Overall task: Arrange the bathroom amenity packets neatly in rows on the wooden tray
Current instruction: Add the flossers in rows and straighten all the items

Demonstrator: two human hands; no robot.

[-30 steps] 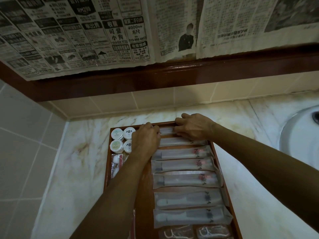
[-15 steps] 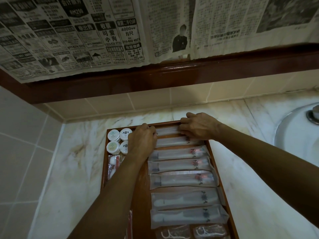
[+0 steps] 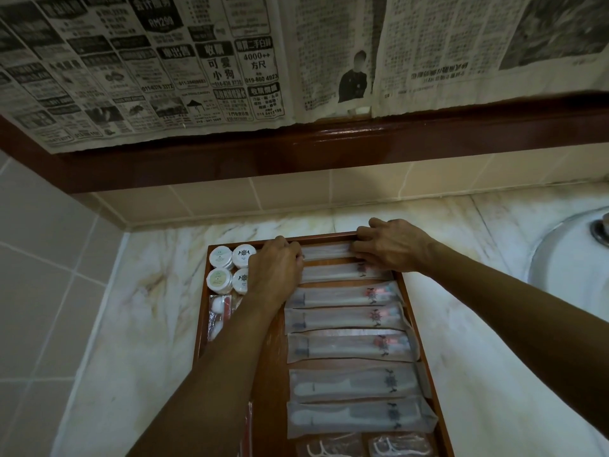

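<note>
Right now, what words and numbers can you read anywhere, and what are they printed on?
"RM299": newspaper hung above the counter.
"4000++": same newspaper, a boxed ad.
"019-860 4923": under that ad.
"可愛小狗": the ad beside it.
The rest of the newspaper print is too small or blurred.
Round jar lids and amenity packets on the wooden tray carry a dark emblem; any wording there is unreadable.

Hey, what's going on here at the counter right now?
A person is lining up amenity packets in a wooden tray on the marble counter. Both hands work the top packet at the tray's far edge: the left hand at its left end, the right hand at its right end. More long packets lie in rows below, small round jars beside them.
</note>
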